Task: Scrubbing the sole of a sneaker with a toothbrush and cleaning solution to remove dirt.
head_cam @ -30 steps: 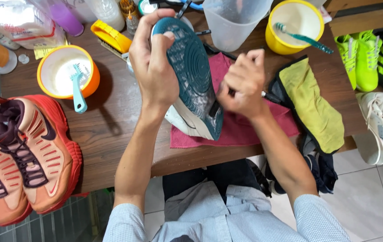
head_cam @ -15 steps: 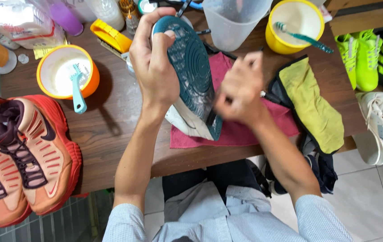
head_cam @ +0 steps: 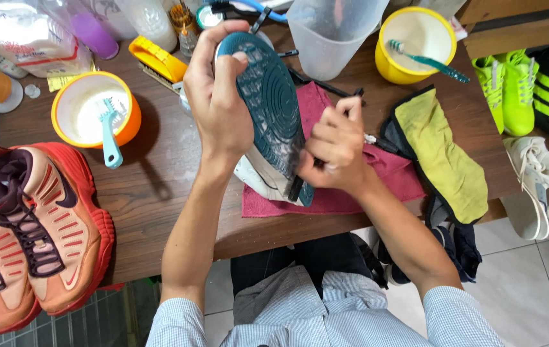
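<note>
My left hand (head_cam: 218,103) grips a white sneaker (head_cam: 268,109) turned sole-up, its teal patterned sole facing me. The shoe's heel rests on a pink cloth (head_cam: 345,186) spread on the brown wooden table (head_cam: 159,173). My right hand (head_cam: 335,144) is closed around a small brush, whose dark bristles (head_cam: 295,187) press on the heel end of the sole. Most of the brush is hidden inside my fingers.
An orange bowl with a teal brush (head_cam: 98,115) sits left; a yellow bowl with a teal toothbrush (head_cam: 416,42) and a clear jug (head_cam: 332,32) stand at the back. A yellow-black cloth (head_cam: 441,154) lies right. Orange-red sneakers (head_cam: 30,231) lie at the left, green and white shoes (head_cam: 512,83) on the right.
My right hand has shifted slightly down toward the heel end of the sole, with a small back-and-forth movement. The left hand and shoe stay in place.
</note>
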